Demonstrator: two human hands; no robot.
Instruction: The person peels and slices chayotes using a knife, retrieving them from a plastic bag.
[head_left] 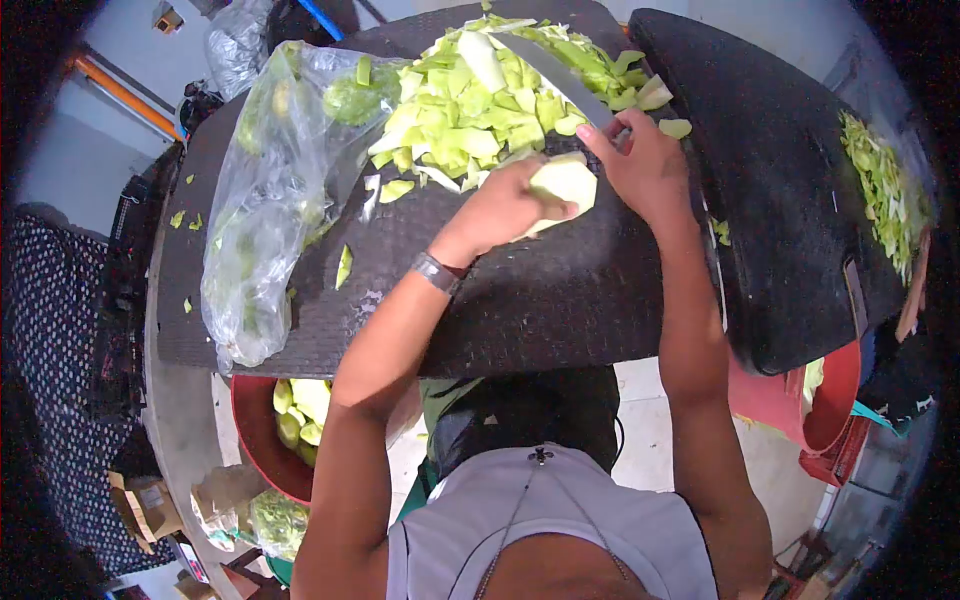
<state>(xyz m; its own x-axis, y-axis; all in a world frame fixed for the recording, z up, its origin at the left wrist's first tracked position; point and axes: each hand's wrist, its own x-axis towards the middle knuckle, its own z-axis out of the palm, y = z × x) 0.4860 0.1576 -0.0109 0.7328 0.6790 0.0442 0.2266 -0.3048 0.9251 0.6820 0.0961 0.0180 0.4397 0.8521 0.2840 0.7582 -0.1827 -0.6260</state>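
Observation:
My left hand (508,205) grips a pale green vegetable piece (566,185) with a smooth cut face, low over the dark tabletop (430,310). To its right, my right hand (645,165) is closed around the handle of a knife (562,82). The blade points up and left, over a big heap of peels and trimmings (465,115), apart from the held piece. The handle is mostly hidden by my fingers. A clear plastic bag (265,220) with green produce inside lies left of the heap.
A red bucket (262,450) with pale green pieces stands below the table's left front edge. On the right, a second dark table (790,220) carries shredded greens (880,185), with another red bucket (835,405) beneath. A loose peel (344,266) lies near my left forearm.

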